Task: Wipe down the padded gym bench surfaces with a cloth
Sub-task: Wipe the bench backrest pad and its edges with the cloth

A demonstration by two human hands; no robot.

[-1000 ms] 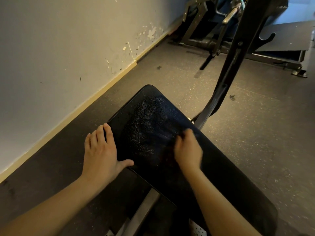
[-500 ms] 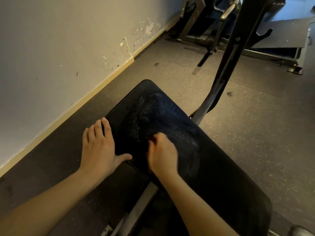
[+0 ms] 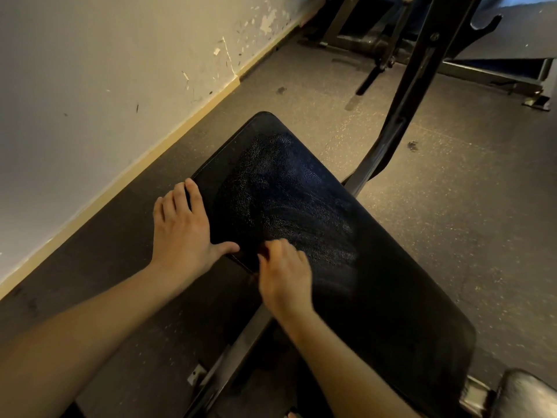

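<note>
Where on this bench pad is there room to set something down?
Bare: the far end of the bench pad, beyond the left grip, and its right half, from the right grip to the right edge. Crowded: the near left edge, where both grips sit.

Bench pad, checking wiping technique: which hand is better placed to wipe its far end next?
Likely the right hand: it sits on the bench pad, fingers curled. The left hand lies flat on the wall-side edge, bracing.

This is a gym: a padded black bench point(image 3: 376, 282) stands on a speckled rubber floor point(image 3: 467, 221), beside a steel rack post point(image 3: 422, 64) with a bar hook, with more machine frames point(image 3: 370, 43) along the scuffed wall point(image 3: 90, 86).
</note>
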